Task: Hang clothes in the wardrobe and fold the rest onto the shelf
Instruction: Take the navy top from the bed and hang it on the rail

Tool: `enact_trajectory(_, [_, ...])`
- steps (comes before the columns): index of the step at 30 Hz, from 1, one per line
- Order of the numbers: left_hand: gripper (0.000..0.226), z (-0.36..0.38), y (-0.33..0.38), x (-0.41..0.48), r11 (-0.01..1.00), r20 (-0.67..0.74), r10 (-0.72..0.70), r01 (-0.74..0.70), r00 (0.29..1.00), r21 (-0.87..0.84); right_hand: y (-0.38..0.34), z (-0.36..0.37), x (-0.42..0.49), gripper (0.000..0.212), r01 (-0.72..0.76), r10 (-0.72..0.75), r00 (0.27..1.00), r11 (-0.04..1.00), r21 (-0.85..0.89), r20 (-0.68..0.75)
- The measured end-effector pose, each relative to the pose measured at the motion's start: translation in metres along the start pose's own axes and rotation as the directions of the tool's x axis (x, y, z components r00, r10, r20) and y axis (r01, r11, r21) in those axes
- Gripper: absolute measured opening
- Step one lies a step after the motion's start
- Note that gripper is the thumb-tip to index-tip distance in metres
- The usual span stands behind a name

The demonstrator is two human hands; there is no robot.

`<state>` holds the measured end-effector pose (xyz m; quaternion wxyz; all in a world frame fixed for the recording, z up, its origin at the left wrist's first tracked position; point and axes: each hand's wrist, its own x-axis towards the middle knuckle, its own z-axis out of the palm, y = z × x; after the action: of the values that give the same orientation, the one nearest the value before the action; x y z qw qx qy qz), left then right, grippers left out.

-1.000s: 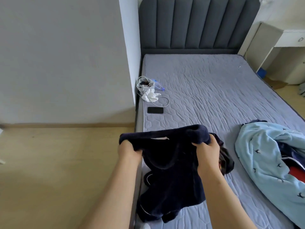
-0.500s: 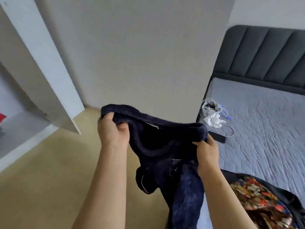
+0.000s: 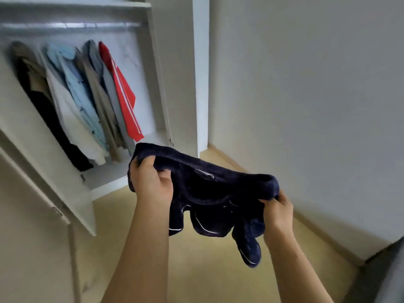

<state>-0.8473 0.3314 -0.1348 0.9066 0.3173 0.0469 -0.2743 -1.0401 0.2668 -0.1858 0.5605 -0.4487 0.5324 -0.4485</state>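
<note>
A dark navy garment (image 3: 218,193) with thin white trim hangs in the air between my hands, in front of the open wardrobe (image 3: 175,84). My left hand (image 3: 150,182) grips the left end of its waistband. My right hand (image 3: 276,211) grips the right end. The rest of the cloth dangles below. Inside the wardrobe, several clothes hang from a rail (image 3: 70,25): a dark and beige one, a white one, a light blue shirt (image 3: 76,84), a grey one and a red one (image 3: 122,90).
The wardrobe's floor shelf (image 3: 109,171) lies under the hanging clothes. An open white door (image 3: 43,171) juts out at the lower left. A plain wall (image 3: 306,106) fills the right. Wooden floor (image 3: 196,270) lies below my arms.
My view has turned left from the bed to the open wardrobe. Both hands kept their grip on the navy garment and carried it along, up to the wardrobe's front.
</note>
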Motion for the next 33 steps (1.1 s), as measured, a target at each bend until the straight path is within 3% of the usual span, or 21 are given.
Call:
enact_trajectory(6, [0.033, -0.032, 0.044, 0.055, 0.986, -0.193, 0.166, -0.158, 0.967, 0.057, 0.010, 0.092, 0.027, 0.031, -0.030, 0.043, 0.990, 0.995, -0.097, 0.135])
enact_trajectory(11, [0.032, -0.053, 0.071, 0.116, 0.974, -0.309, 0.226, -0.220, 0.924, 0.056, 0.020, 0.179, 0.059, 0.024, -0.091, 0.154, 0.948, 0.969, -0.229, 0.278])
enact_trajectory(25, [0.035, 0.057, 0.115, 0.355, 0.924, -0.385, 0.377, -0.369, 0.843, 0.098, -0.050, 0.444, 0.244, 0.022, -0.042, 0.089, 0.856, 0.994, -0.105, 0.508])
enact_trajectory(30, [0.013, 0.064, 0.115, 0.420, 0.927, -0.446, 0.371, -0.295, 0.814, 0.232, -0.041, 0.498, 0.286, 0.029, -0.071, 0.147, 0.834, 0.984, -0.162, 0.531])
enact_trajectory(33, [0.015, 0.076, 0.114, 0.466, 0.916, -0.439, 0.391, -0.294, 0.809, 0.275, -0.040, 0.533, 0.315, 0.028, -0.047, 0.141, 0.839, 0.981, -0.188, 0.525])
